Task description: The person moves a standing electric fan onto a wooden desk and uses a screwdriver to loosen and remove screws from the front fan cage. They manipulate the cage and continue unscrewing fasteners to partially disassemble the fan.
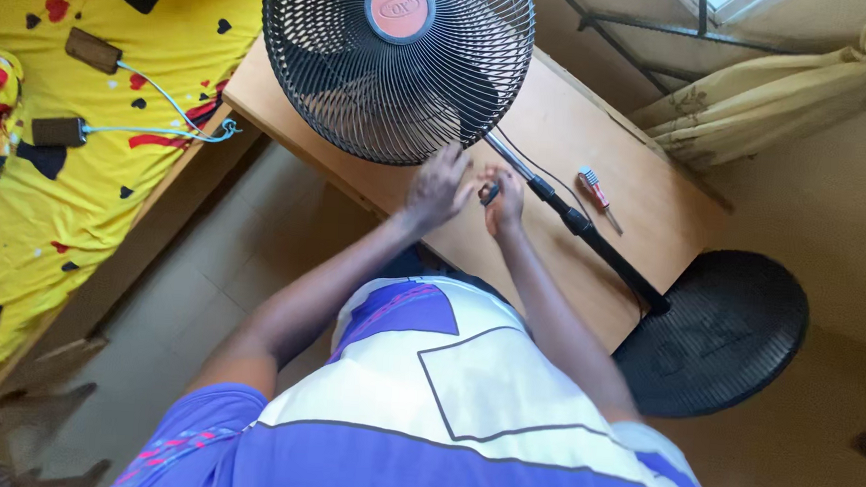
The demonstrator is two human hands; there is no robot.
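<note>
A black standing fan lies on its side across a wooden table [560,131]. Its round wire grille [396,66] with a red centre cap points up at the camera. Its pole [594,238] runs right to a round black base [713,331] hanging past the table edge. My left hand [439,187] reaches to the lower rim of the grille, fingers curled. My right hand [504,203] sits beside it near the pole's top and pinches a small dark part [489,192]. What that part is cannot be told.
A red-handled screwdriver [596,195] lies on the table right of the pole. A bed with a yellow patterned sheet [85,202] stands at left, with two brown devices [92,49] and a blue cable on it. A curtain [783,94] hangs at upper right.
</note>
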